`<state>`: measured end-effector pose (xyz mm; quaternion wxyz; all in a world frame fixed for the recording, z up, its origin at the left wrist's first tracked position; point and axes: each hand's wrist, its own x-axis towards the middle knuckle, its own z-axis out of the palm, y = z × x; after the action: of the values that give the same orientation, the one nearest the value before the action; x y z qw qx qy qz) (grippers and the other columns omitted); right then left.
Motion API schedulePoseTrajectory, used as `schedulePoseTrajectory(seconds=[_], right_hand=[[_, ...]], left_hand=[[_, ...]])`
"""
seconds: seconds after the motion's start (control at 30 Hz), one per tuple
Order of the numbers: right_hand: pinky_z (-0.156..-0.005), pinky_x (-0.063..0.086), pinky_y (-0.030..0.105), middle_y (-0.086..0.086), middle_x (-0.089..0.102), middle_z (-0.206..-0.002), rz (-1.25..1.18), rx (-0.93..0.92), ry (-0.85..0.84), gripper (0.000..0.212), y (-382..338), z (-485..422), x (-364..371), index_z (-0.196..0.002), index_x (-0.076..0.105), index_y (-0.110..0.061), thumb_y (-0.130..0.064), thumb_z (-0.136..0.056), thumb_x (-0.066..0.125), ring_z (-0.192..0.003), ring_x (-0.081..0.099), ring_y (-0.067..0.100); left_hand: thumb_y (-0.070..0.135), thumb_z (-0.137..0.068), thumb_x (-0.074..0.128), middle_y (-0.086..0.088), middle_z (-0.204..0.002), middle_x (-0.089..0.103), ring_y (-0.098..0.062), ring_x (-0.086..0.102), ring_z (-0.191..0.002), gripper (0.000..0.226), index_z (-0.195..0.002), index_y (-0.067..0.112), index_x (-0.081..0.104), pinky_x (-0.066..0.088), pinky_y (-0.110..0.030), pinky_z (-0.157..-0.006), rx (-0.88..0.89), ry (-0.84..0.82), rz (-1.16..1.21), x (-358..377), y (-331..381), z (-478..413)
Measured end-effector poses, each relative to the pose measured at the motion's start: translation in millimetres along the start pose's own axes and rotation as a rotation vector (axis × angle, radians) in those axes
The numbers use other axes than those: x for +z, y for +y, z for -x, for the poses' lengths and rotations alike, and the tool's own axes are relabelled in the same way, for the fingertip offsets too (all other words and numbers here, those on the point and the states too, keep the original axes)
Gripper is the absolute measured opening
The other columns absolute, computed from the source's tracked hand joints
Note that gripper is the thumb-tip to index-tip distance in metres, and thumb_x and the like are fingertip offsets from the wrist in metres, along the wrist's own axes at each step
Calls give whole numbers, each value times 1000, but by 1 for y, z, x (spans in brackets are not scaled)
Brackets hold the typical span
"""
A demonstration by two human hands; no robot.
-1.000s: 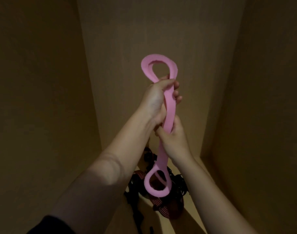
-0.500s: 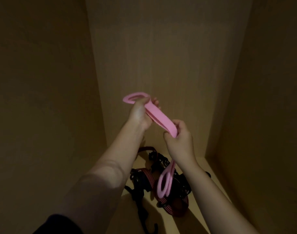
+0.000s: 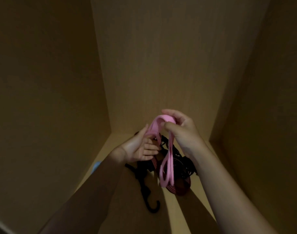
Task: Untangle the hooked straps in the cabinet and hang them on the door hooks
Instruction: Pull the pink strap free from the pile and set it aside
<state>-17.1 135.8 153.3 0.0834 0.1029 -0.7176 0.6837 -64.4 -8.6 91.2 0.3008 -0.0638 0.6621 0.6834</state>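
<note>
Right hand (image 3: 179,130) pinches the folded top of the pink strap (image 3: 168,166). Left hand (image 3: 141,147) lies loose-fingered against it. The loops dangle over the tangled hooked straps (image 3: 179,188), which sit mid cabinet floor (image 3: 120,142) toward its back edge.

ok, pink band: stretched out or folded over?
Folded over. The pink band drapes doubled over the right hand, both end loops hanging together below.

Left forearm is extended in from 7 o'clock, right forearm from 5. Left hand (image 3: 139,148) is held palm-up, fingers relaxed. Right hand (image 3: 180,130), at its 1 o'clock, is curled, thumb and fingers pinched on pink strap (image 3: 167,168).
</note>
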Motion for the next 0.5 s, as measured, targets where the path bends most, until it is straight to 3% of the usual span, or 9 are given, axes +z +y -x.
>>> schedulePoseTrajectory(seconds=[0.07,0.17,0.27,0.33,0.37,0.43,0.47,0.5], right_hand=[[-63,42,-1,-6,60,-102,45,24,-23,37,-2,3,-4,-117,60,-14,3,-86,48,-83,53,-5],[-69,42,2,-7,56,-114,159,29,-43,36,-5,6,-9,-120,59,-17,-4,-90,42,-90,50,-6],[-89,37,17,-8,51,-123,217,66,-66,41,-7,10,-13,-125,55,-19,-5,-93,35,-106,46,2],[-85,39,15,-10,49,-119,255,58,-81,43,-7,13,-16,-124,55,-20,-2,-92,33,-103,48,2],[-83,40,13,-11,48,-117,277,48,-84,44,-7,15,-18,-124,55,-21,-1,-92,33,-103,49,2],[-75,45,10,-12,52,-111,288,40,-69,45,-7,18,-24,-123,55,-23,1,-91,35,-96,56,0],[-67,47,9,-12,54,-108,284,46,-51,43,-7,19,-28,-120,56,-25,1,-92,37,-88,59,0],[-62,46,10,-10,55,-108,285,47,-27,40,-6,20,-32,-116,56,-28,-1,-92,38,-83,58,0]], left_hand=[[73,-82,13,-7,-109,64,-19,60,-98,90,-129,4,48,48,-33,-76,-47,-87,-127,-4,-6,7],[69,-81,27,-4,-105,67,-17,62,-97,74,-109,10,63,46,-31,-75,-78,-134,-431,-10,-8,17],[50,-84,55,2,-69,65,-7,58,-62,39,-70,15,64,43,-22,-61,78,79,-655,1,-4,24],[23,-87,60,4,-61,55,-2,52,-53,18,-75,10,58,41,-13,-52,333,227,-609,8,-3,15],[18,-85,62,3,-67,56,-4,54,-60,11,-88,9,57,45,-13,-59,431,235,-570,13,-2,11],[24,-74,64,-5,-91,60,-16,61,-84,32,-104,24,52,50,-29,-82,517,141,-551,25,-3,4],[22,-73,61,-7,-99,60,-15,62,-91,34,-105,29,50,52,-31,-85,541,93,-570,33,-4,4],[15,-77,58,-5,-98,59,-4,63,-89,32,-105,27,48,52,-23,-80,555,56,-585,41,-5,3]])
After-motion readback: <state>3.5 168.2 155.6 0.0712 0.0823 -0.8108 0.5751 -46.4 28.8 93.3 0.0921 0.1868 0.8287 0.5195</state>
